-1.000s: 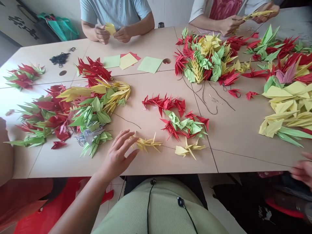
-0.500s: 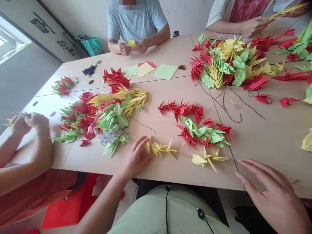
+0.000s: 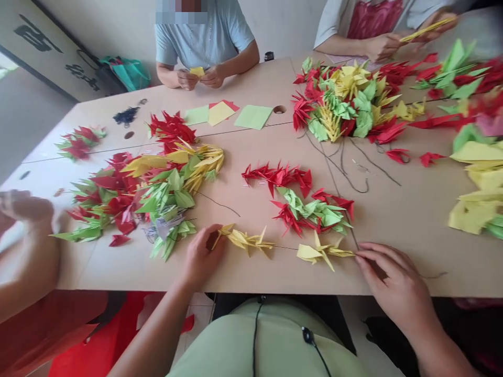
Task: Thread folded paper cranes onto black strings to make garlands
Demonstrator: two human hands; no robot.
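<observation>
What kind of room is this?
Probably a craft room: there are people at a big table, with lots of folded paper shapes and some flat paper squares on it.

Probably a craft room: folded paper crowds the table.

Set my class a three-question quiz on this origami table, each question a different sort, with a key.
1. What colour are the origami cranes between the wearer's left hand and right hand?
2. True or false: a dark thread runs between the two clusters of those cranes.
3. Fill in: the curved origami arrangement just beyond them is red and ____.

Key: 1. Yellow. 2. True. 3. Green.
</observation>
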